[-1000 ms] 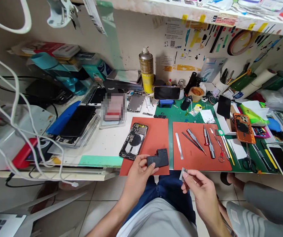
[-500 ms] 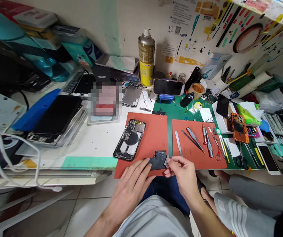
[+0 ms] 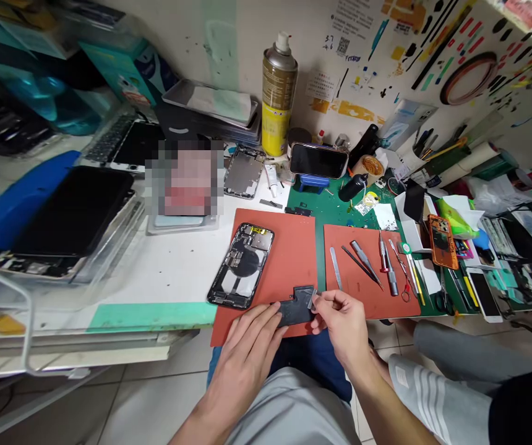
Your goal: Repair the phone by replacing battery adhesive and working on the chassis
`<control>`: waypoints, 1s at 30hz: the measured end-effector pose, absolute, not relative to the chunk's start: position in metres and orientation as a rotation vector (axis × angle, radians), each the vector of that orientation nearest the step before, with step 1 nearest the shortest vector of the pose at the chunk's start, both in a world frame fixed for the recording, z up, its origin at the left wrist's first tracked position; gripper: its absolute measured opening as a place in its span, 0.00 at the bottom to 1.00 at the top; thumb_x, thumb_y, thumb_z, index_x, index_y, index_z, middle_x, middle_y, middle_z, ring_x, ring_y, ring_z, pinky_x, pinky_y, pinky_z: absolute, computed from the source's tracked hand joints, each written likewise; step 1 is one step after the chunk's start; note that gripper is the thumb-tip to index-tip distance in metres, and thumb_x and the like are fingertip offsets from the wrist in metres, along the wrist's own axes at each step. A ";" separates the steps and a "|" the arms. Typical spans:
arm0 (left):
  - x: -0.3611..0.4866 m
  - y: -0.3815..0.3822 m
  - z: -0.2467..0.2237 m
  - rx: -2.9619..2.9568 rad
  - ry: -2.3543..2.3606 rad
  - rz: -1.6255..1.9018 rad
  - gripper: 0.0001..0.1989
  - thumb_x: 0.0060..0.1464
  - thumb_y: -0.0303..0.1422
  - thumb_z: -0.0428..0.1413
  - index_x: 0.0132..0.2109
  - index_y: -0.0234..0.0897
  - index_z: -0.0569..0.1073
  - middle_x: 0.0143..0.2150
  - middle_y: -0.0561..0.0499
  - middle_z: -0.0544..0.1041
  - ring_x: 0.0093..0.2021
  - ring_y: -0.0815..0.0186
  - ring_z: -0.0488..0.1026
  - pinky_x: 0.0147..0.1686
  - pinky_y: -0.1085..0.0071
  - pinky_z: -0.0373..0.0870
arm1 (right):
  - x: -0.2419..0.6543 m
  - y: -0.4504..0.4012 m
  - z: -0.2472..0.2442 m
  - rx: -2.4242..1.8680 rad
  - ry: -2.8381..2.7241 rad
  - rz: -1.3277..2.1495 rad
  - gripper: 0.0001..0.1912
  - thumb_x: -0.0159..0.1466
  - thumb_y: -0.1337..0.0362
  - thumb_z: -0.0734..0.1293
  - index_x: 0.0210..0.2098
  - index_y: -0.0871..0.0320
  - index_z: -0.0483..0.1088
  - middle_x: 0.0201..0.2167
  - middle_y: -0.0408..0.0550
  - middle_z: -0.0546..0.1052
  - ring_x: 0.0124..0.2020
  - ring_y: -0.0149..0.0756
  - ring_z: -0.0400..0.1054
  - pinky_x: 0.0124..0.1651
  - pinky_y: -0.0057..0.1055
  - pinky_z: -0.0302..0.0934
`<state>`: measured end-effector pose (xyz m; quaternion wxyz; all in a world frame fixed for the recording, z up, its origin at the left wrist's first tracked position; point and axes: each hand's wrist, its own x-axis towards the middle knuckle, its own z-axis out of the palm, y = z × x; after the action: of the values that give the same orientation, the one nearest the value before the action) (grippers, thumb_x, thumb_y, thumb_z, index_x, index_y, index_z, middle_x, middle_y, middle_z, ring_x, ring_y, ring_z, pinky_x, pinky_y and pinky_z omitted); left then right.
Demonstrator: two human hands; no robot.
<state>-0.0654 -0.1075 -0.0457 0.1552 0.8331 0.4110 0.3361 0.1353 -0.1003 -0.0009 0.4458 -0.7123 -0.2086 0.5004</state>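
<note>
A black L-shaped battery (image 3: 297, 307) lies on the orange mat (image 3: 289, 253) near the table's front edge. My left hand (image 3: 252, 340) rests with its fingers stretched out, the fingertips on the battery's left end. At the battery's right edge my right hand (image 3: 340, 315) is closed, thumb and index finger pinching a small grey strip (image 3: 313, 299). Up and to the left of the battery, an opened phone housing (image 3: 242, 266) lies on the mat with its inner parts showing.
Tweezers, screwdrivers (image 3: 389, 266) and a spudger lie on a second orange mat (image 3: 359, 296) to the right. Behind stand a spray can (image 3: 279, 96) and a propped phone (image 3: 318, 161). A black-screened phone (image 3: 73, 210) lies left. Another person's leg (image 3: 442, 377) is at the right.
The camera view has shifted a little, so the surroundings sit differently. Both hands keep nearly the same hold at the battery and strip.
</note>
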 end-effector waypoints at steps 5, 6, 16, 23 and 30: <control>-0.065 -0.108 -0.047 2.359 1.168 1.006 0.17 0.69 0.21 0.60 0.62 0.33 0.73 0.60 0.39 0.82 0.60 0.54 0.78 0.60 0.59 0.72 | 0.141 -0.095 0.001 -1.785 -0.582 1.267 0.21 0.53 0.47 0.80 0.25 0.58 0.76 0.17 0.44 0.75 0.15 0.33 0.69 0.20 0.29 0.67; -0.064 -0.107 -0.047 2.355 1.168 1.017 0.17 0.69 0.21 0.60 0.62 0.33 0.74 0.59 0.39 0.83 0.60 0.54 0.78 0.60 0.59 0.72 | 0.142 -0.093 0.001 -1.786 -0.596 1.275 0.21 0.53 0.47 0.80 0.25 0.58 0.76 0.17 0.43 0.75 0.15 0.33 0.69 0.20 0.29 0.67; -0.063 -0.107 -0.046 2.304 1.202 1.034 0.14 0.71 0.25 0.59 0.61 0.37 0.75 0.58 0.42 0.84 0.58 0.56 0.81 0.59 0.60 0.73 | 0.148 -0.085 0.004 -1.810 -0.708 1.326 0.20 0.54 0.46 0.78 0.25 0.57 0.75 0.15 0.43 0.74 0.15 0.33 0.68 0.21 0.28 0.66; -0.062 -0.107 -0.045 2.293 1.202 1.045 0.13 0.71 0.25 0.59 0.60 0.36 0.76 0.58 0.42 0.85 0.58 0.56 0.81 0.60 0.61 0.73 | 0.152 -0.079 0.011 -1.826 -0.806 1.357 0.17 0.56 0.50 0.77 0.25 0.57 0.76 0.15 0.41 0.73 0.16 0.31 0.67 0.21 0.27 0.66; -0.061 -0.107 -0.043 2.274 1.214 1.065 0.13 0.72 0.25 0.59 0.59 0.38 0.77 0.57 0.44 0.85 0.58 0.57 0.82 0.59 0.61 0.75 | 0.152 -0.074 0.011 -1.831 -0.844 1.378 0.17 0.55 0.50 0.77 0.25 0.57 0.76 0.15 0.40 0.72 0.15 0.31 0.67 0.21 0.27 0.66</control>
<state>-0.0614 -0.1066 -0.0430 0.1757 0.8027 0.4285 0.3758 0.1520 -0.0739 0.0108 0.3425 -0.7044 -0.3246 0.5303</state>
